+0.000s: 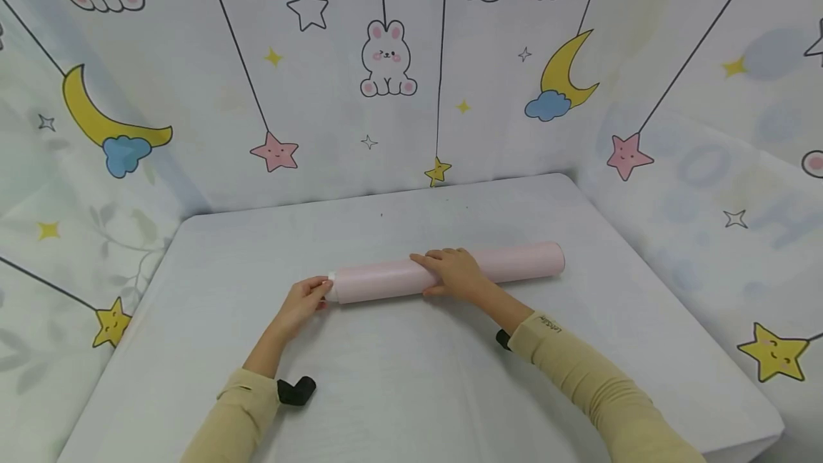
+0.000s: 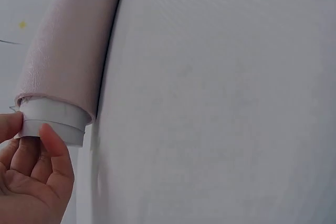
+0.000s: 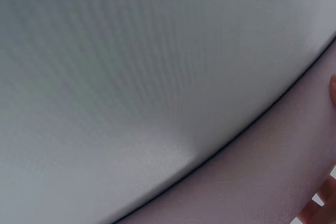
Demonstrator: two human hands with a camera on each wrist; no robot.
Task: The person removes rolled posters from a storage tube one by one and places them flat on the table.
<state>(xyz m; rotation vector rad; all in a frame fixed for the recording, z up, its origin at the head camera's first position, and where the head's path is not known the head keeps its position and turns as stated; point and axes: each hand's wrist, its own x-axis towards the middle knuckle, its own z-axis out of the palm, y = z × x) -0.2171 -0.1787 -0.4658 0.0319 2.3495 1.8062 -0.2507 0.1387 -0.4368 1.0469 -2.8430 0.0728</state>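
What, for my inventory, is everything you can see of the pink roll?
The pink roll is a long cylinder with a faintly creased, perhaps vinyl-like surface. A white, layered-looking inner tube sticks out of its left end. It lies slantwise across the white table, right end farther from the person. The left hand pinches that tube; the right hand grips the roll's middle.

- A white table [image 1: 398,391] is in front of me.
- On the far wall [image 1: 334,113] I see a winking bunny [image 1: 387,66].
- A yellow moon [image 1: 93,118] with a blue cloud [image 1: 125,156] hangs far left, another moon [image 1: 558,76] far right.
- Near me, on the right, a yellow star [image 1: 774,354] smiles.
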